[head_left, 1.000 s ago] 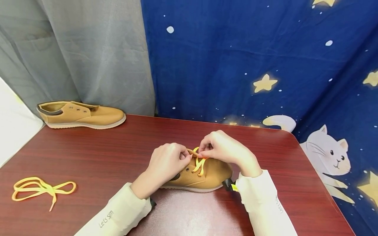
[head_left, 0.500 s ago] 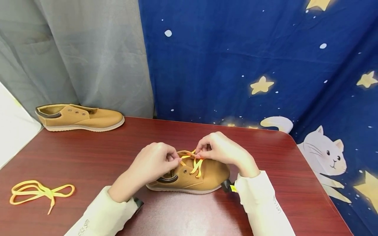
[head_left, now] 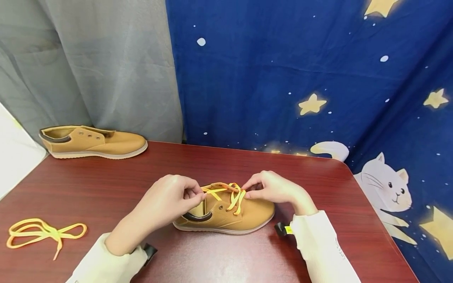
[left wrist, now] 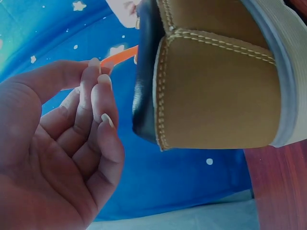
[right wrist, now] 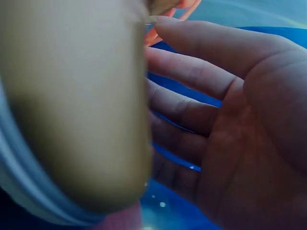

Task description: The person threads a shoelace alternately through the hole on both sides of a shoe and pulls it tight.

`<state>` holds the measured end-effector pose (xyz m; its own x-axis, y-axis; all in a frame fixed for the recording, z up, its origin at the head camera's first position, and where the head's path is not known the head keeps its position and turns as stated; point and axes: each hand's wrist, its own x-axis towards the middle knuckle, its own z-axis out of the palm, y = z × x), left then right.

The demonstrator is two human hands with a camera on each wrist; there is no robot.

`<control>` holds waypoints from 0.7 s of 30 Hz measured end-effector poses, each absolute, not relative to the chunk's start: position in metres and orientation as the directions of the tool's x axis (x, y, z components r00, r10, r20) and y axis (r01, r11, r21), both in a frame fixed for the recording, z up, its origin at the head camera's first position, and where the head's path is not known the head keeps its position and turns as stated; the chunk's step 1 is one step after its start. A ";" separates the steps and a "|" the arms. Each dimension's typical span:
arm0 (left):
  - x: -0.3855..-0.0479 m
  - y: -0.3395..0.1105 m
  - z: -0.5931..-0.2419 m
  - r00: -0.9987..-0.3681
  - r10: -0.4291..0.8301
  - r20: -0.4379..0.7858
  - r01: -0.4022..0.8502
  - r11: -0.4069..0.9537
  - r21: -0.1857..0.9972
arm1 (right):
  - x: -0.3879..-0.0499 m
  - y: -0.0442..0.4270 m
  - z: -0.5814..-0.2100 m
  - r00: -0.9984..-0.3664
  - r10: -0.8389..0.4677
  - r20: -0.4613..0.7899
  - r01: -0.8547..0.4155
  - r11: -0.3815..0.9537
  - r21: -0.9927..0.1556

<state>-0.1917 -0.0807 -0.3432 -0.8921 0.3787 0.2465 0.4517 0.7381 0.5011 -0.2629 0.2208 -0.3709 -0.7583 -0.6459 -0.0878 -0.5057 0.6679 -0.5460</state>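
Observation:
A tan low-cut shoe (head_left: 226, 216) stands on the table, toe to the right, with a yellow-orange shoelace (head_left: 235, 200) crossing its front eyelets. Over the shoe's opening my left hand (head_left: 170, 198) pinches one stretch of that lace, drawn out toward the heel. The left wrist view shows the lace (left wrist: 120, 56) between thumb and fingertips, beside the heel (left wrist: 216, 96). At the front of the lacing, my right hand (head_left: 276, 188) holds the lace near its loop with thumb and index finger. The toe (right wrist: 76, 110) hides some fingertips in the right wrist view.
A second tan shoe (head_left: 95, 143), without a lace, stands at the table's back left corner. A bundled yellow lace (head_left: 46, 234) lies at the left. Grey (head_left: 116, 78) and blue star-patterned (head_left: 265, 78) curtains hang behind the table (head_left: 159, 165).
My left hand has moved left, drawing the lace toward the heel and uncovering the shoe's opening. My right hand has shifted slightly right and down, staying at the lacing.

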 end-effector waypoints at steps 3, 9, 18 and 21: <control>-0.190 -0.081 -0.342 -0.889 0.381 0.252 0.457 0.735 0.502 | -0.263 0.220 -0.377 -0.752 -0.644 -0.137 -0.498 0.693 -0.522; -0.186 -0.085 -0.342 -0.890 0.380 0.251 0.455 0.733 0.506 | -0.268 0.217 -0.390 -0.718 -0.691 -0.084 -0.499 0.596 -0.629; -0.179 -0.100 -0.347 -0.909 0.354 0.219 0.415 0.733 0.539 | -0.267 0.209 -0.402 -0.775 -0.632 -0.020 -0.228 0.309 -0.923; -0.177 -0.105 -0.349 -0.911 0.345 0.227 0.413 0.742 0.529 | -0.266 0.206 -0.407 -0.799 -0.601 0.017 -0.178 0.210 -0.961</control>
